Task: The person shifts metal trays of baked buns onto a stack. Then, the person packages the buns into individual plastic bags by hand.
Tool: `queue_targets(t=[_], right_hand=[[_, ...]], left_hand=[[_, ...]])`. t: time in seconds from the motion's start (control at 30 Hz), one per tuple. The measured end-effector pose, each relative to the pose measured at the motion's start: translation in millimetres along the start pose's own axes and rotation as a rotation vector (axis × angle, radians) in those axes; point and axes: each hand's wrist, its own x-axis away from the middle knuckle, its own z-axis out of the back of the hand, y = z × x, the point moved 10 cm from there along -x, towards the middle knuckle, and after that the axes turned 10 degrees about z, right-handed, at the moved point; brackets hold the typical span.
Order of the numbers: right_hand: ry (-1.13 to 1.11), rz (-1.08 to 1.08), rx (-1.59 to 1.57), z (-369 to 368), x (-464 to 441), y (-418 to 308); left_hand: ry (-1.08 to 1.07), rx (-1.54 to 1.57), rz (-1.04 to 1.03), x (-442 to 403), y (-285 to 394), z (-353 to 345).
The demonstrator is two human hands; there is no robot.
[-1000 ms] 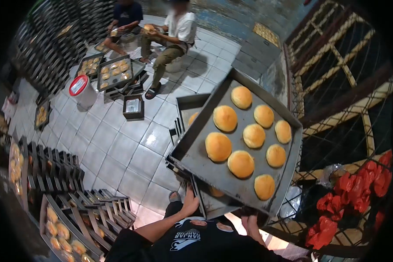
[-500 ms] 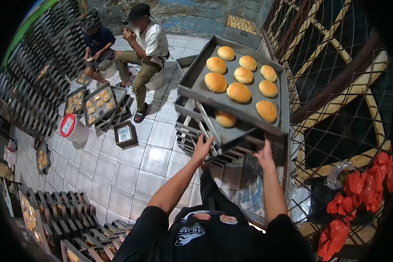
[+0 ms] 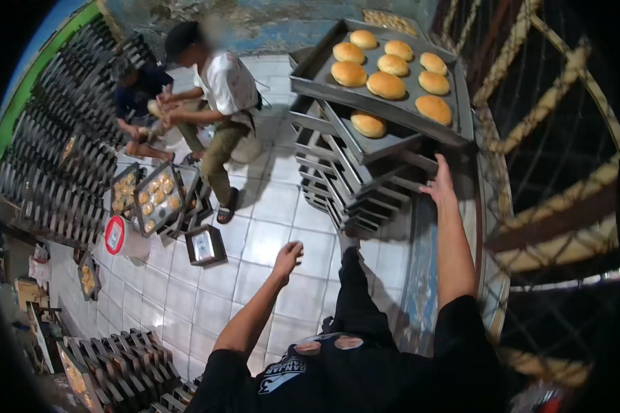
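Note:
A tall stack of metal trays stands in front of me, laid crosswise at differing angles. Its top tray (image 3: 408, 103) holds several round golden buns (image 3: 386, 85). One bun (image 3: 368, 124) shows on the tray beneath. My right hand (image 3: 442, 182) is at the stack's near right side with fingers apart, next to the edge of an upper tray; whether it touches is unclear. Off the stack, to the lower left, my left hand (image 3: 288, 259) hangs over the tiled floor with its fingers curled and nothing visible in them.
Two people (image 3: 220, 89) (image 3: 141, 103) sit at the back left near trays of buns (image 3: 158, 199). A white bucket with a red lid (image 3: 120, 236) and a small box (image 3: 205, 246) stand on the floor. More tray stacks (image 3: 120, 368) are lower left; wire mesh (image 3: 551, 144) runs along the right.
My left hand has come off the tray stack and moved down and left. My right hand remains beside the stack. The stack sits higher in view, and the seated people have shifted their arms.

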Motion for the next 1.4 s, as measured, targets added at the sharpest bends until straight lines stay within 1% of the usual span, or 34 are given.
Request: queue_targets(t=[0.07,0.13,0.23,0.33,0.4,0.47,0.5,0.53,0.57,0.6,0.63,0.73,0.77,0.8,0.87,0.9,0.93,0.97,1.0,1.03,1.07,1.1,1.13,1.17,1.2,1.23,1.27,1.3,1.33,1.37,1.4], right_hand=[[-0.035,0.019,-0.025,-22,-30,-33],[0.07,-0.07,-0.006,-6,-98,-25],[0.031,-0.025,-0.029,-14,-123,-39],[0.031,0.001,-0.026,-21,-130,-51],[0.04,-0.008,-0.04,-14,-151,-32],[-0.132,-0.052,-0.043,-25,-164,-20],[-0.141,-0.011,-0.044,-31,-165,-27],[-0.144,0.016,-0.025,-33,-159,-30],[-0.042,0.042,0.002,-32,-150,-38],[0.054,0.085,0.002,-34,-146,-49],[0.037,0.026,-0.008,-34,-162,-46],[-0.13,0.067,-0.04,-52,-180,-56],[-0.129,0.023,-0.038,-51,-195,-46],[-0.105,0.055,0.005,-53,-191,-50],[-0.155,0.05,0.01,-58,-196,-47],[-0.195,0.048,-0.009,-61,-199,-46],[-0.152,0.022,-0.037,-55,-215,-39],[-0.196,-0.044,-0.123,-67,-204,-45],[-0.216,0.018,-0.082,-60,-226,-42],[-0.199,-0.108,-0.21,-69,-214,-38],[-0.186,-0.164,-0.208,-72,-199,-39],[-0.231,-0.115,-0.218,-65,-211,-34],[-0.178,-0.08,-0.232,-63,-214,-31],[-0.134,0.045,-0.077,-64,-190,-50],[-0.067,0.079,-0.037,-67,-171,-63],[-0.128,0.056,-0.182,-69,-171,-59],[-0.126,0.064,-0.261,-56,-187,-47],[-0.24,0.131,-0.268,-51,-197,-39],[-0.169,0.292,-0.172,-51,-174,-49],[-0.187,0.348,-0.055,-67,-154,-37],[-0.246,0.317,0.073,-87,-138,-9]], left_hand=[[0.056,-0.118,0.113,-26,6,18],[0.076,0.021,0.154,-29,38,10],[0.12,0.002,0.075,-50,64,1],[0.1,0.018,0.06,-81,48,-28],[0.075,0.036,0.078,-94,21,-46],[-0.055,-0.064,0.087,-90,2,-76],[-0.092,-0.141,0.079,-84,-11,-84],[-0.115,-0.187,0.049,-100,-46,-80],[-0.083,-0.227,0.059,-77,-56,-75],[-0.041,-0.288,0.047,-62,-46,-60],[0.004,-0.183,0.076,-52,-55,-44],[0.195,0.045,0.147,-13,-107,36],[0.281,0.03,0.195,-6,-128,66],[0.371,0.024,0.249,4,-148,93],[0.51,0.032,0.268,36,-162,123],[0.54,0.089,0.24,44,-170,132],[0.555,0.115,0.255,51,-177,137],[0.574,0.154,0.253,57,-179,133],[0.594,0.194,0.244,60,-179,127],[0.574,0.148,0.295,56,-191,121],[0.552,0.1,0.335,45,-197,116],[0.499,-0.009,0.445,38,-196,104],[0.503,-0.044,0.425,20,-200,98],[0.46,-0.243,0.442,-4,-186,97],[0.397,-0.428,0.483,-16,-183,77],[0.464,-0.357,0.36,-27,-167,63],[0.549,-0.302,0.218,-45,-137,61],[0.522,-0.207,0.122,-60,-102,48],[0.415,-0.062,0.061,-51,-44,33],[0.42,-0.05,-0.051,-42,3,28],[0.427,-0.048,-0.158,-33,40,27]])
